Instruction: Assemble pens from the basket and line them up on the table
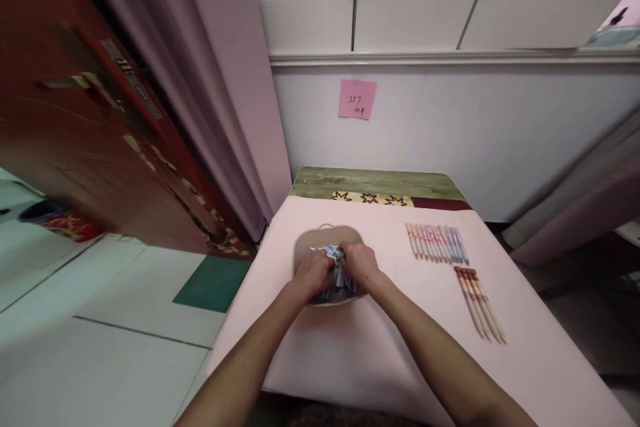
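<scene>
Both hands reach into a beige basket [306,243] on the pink-covered table. Inside it lie several slim pens or sticks [339,279] with blue and white parts. My left hand [315,272] is at the basket's left-middle, fingers curled on something small and bluish. Close beside it, my right hand [359,261] is bent over the same contents from the right side, its fingertips pressed together. What each hand grips is too small to name. Right of the basket, several pens [437,243] lie in a row, with several brown-topped pens [477,303] below them.
The table [390,340] has a green patterned strip [375,181] at its back, against a white wall with a pink note [357,99]. A brown door [130,120] and purple curtain [200,73] stand at the left. A bin [63,219] is on the floor.
</scene>
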`<state>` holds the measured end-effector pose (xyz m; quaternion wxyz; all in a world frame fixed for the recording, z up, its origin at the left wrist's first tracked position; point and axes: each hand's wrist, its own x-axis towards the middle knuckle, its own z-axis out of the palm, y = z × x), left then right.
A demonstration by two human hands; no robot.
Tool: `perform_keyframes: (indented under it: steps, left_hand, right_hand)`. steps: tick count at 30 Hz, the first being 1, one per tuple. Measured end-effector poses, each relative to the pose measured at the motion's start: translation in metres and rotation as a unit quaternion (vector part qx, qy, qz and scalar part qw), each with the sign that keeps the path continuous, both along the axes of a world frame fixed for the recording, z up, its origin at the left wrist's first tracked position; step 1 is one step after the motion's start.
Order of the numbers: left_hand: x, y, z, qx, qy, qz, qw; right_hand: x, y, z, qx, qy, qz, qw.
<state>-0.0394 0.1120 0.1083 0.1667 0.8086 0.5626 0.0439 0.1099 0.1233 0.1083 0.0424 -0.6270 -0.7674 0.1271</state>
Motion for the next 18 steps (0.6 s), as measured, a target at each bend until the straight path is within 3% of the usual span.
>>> perform_keyframes:
  steps: [8, 13, 18]
  left_hand:
    - [-0.024, -0.009, 0.013, 0.084, 0.007, 0.073, 0.994]
    - [-0.048, -0.032, 0.002, 0.186, -0.174, 0.163, 0.953]
    - [-0.069, -0.041, -0.013, 0.163, -0.274, 0.255, 0.913]
  right_hand:
    - [0.003, 0.002, -0.006, 0.0, -0.017, 0.005, 1.0]
    - [0.002, 0.002, -0.002, 0.006, 0.004, 0.037, 0.999]
    - [-0.01, 0.001, -0.002, -0.003, 0.018, 0.075, 0.997]
